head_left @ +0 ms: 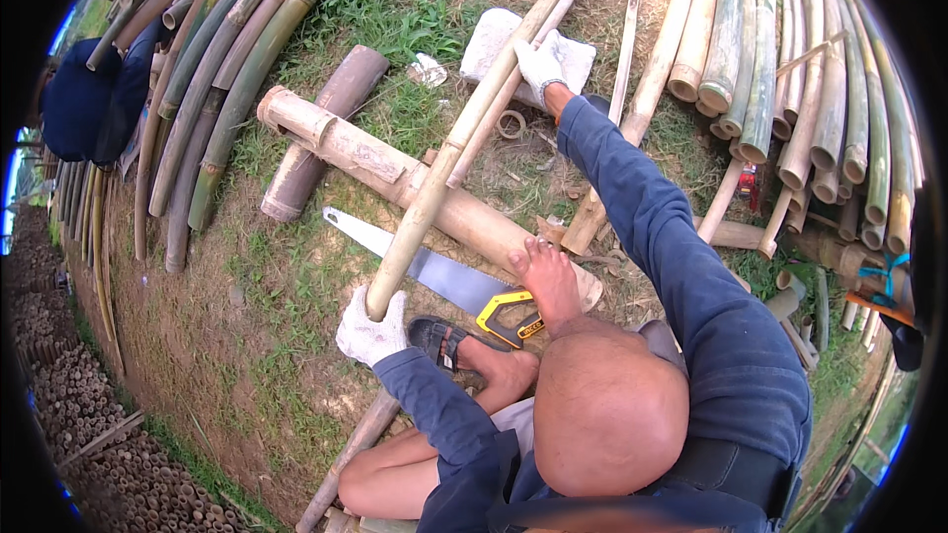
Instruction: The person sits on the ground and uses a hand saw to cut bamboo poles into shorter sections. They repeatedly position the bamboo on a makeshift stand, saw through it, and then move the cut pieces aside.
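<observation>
Bamboo pole (pixel 441 168) ran slantwise over the thick log (pixel 484 217), crossing it about mid-length; couldn't tell if the two touched. Pale bamboo stack (pixel 726 49) lay well off the log's plain end, greenish bamboo stack (pixel 262 64) off its notched end. Log's notched end lay across a short dark bamboo piece (pixel 341 89); bare right foot (pixel 553 276) rested on top near the plain end. Slimmer pole (pixel 487 133) ran along the bamboo pole's right side, lower tip at the log's far edge. Saw (pixel 454 276) lay on the ground (pixel 247 286) by the log's near edge, blade passing under the bamboo pole, yellow-and-black handle near the foot. White block (pixel 484 41) sat off the far edge. Left hand (pixel 373 329), white glove, fingers wrapped round the bamboo pole's near end. Right hand (pixel 541 64), also gloved, bent over the slimmer pole; couldn't tell if fingers gripped one pole or both. Bamboo ring (pixel 512 113) lay near the white block.
</observation>
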Demonstrator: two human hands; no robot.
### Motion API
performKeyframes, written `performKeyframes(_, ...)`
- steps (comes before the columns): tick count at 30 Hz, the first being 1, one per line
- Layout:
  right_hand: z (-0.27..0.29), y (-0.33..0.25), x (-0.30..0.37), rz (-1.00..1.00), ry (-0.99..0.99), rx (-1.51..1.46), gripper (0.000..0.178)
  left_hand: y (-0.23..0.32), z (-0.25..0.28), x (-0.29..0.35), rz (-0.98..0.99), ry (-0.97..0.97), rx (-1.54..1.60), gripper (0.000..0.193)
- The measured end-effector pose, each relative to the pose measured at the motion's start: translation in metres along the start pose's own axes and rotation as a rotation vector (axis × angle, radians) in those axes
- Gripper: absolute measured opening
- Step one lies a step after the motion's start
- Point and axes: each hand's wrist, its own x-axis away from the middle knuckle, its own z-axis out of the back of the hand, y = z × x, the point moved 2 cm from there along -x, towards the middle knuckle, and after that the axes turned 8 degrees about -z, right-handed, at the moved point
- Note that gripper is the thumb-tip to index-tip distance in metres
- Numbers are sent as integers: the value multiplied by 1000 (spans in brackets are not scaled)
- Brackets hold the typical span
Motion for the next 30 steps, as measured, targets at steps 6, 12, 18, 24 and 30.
performKeyframes(6,-37,5,37,91,16,41,121,-32,29,9,100,-40,-25,69)
performKeyframes(12,-50,-4,75,139,48,83,127,-31,36,3,154,-188,-211,75)
performKeyframes(18,-48,-6,78,85,30,65,125,64,-3,-49,-339,-114,24,86)
performKeyframes(24,-40,-3,76,-102,-49,-120,123,112,-68,-97,-378,-414,187,94)
performKeyframes(30,-39,-18,92,-41,-144,-56,124,101,-58,-100,-437,-456,185,98)
